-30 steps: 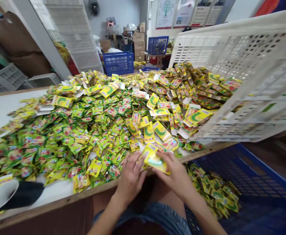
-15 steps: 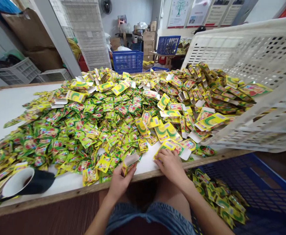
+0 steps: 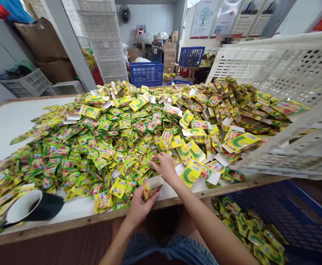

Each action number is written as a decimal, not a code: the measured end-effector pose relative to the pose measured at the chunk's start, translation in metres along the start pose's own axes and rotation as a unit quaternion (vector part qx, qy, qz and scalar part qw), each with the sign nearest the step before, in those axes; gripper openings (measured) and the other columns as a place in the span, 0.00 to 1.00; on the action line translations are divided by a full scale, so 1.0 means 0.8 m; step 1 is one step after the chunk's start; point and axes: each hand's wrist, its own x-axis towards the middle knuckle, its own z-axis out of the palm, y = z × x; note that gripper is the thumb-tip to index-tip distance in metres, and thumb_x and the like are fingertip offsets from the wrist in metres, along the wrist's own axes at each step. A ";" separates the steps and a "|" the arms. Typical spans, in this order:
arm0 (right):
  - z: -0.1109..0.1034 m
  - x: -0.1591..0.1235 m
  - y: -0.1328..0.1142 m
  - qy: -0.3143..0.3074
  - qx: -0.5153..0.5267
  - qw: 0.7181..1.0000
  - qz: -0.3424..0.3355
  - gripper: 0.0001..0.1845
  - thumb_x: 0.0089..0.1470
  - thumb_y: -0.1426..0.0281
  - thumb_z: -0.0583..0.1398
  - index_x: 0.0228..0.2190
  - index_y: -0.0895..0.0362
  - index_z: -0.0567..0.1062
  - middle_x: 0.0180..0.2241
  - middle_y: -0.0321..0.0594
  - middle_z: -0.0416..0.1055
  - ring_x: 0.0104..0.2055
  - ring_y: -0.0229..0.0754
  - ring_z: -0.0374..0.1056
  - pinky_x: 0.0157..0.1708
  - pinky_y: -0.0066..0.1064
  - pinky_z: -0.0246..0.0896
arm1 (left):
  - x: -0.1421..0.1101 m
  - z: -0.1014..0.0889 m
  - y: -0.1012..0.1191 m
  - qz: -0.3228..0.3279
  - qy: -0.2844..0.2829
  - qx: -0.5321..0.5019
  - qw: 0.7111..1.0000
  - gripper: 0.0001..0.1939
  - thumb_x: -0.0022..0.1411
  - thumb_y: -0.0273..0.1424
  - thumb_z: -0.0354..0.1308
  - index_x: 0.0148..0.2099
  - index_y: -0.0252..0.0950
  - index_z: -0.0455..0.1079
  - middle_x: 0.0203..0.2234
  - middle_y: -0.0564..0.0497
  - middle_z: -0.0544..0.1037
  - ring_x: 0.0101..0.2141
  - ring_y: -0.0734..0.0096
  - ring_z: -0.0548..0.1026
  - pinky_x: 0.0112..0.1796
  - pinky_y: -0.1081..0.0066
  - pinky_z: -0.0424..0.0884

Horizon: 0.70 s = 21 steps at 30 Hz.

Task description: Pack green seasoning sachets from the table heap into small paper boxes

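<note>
A big heap of small green and yellow sachets (image 3: 100, 143) covers the white table (image 3: 9, 121). My left hand (image 3: 140, 206) is at the table's near edge, closed around a small open yellow carton (image 3: 152, 186) held with its mouth up. My right hand (image 3: 165, 165) reaches forward into the heap, fingers pinched on sachets near flat yellow carton blanks (image 3: 190, 173).
A white perforated crate (image 3: 287, 73) lies tipped on its side at the right, spilling cartons. A blue crate (image 3: 293, 209) with filled packs sits below the table's right end. A black and white cap (image 3: 28, 208) lies at the near left. Stacked crates and boxes stand behind.
My right hand has moved from the table edge forward and left into the sachet heap. My left hand now holds the opened carton upright at the edge.
</note>
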 end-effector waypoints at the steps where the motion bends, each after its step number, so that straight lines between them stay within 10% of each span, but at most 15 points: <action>1: 0.008 0.009 -0.003 -0.008 -0.020 1.000 0.001 0.16 0.49 0.58 0.61 0.36 0.56 0.72 0.36 0.45 0.67 0.42 0.50 0.61 0.41 0.39 0.55 | 0.000 0.000 -0.002 0.004 -0.005 0.011 1.000 0.18 0.54 0.37 0.58 0.46 0.34 0.71 0.40 0.45 0.78 0.41 0.60 0.75 0.44 0.62 0.69; 14: -0.011 0.038 0.011 -0.056 -0.002 0.997 -0.050 0.08 0.51 0.71 0.59 0.36 0.57 0.69 0.34 0.39 0.71 0.38 0.42 0.64 0.40 0.33 0.52 | -0.004 -0.004 -0.011 0.059 -0.002 0.052 0.997 0.16 0.56 0.35 0.57 0.47 0.37 0.71 0.44 0.45 0.75 0.48 0.59 0.70 0.51 0.60 0.63; 21: 0.018 0.039 -0.021 -0.097 -0.010 0.990 -0.106 0.26 0.42 0.73 0.65 0.45 0.57 0.67 0.44 0.46 0.68 0.47 0.50 0.59 0.45 0.38 0.49 | -0.009 0.001 -0.011 0.002 0.007 0.022 1.000 0.16 0.56 0.36 0.57 0.46 0.34 0.69 0.39 0.46 0.77 0.40 0.61 0.74 0.42 0.65 0.69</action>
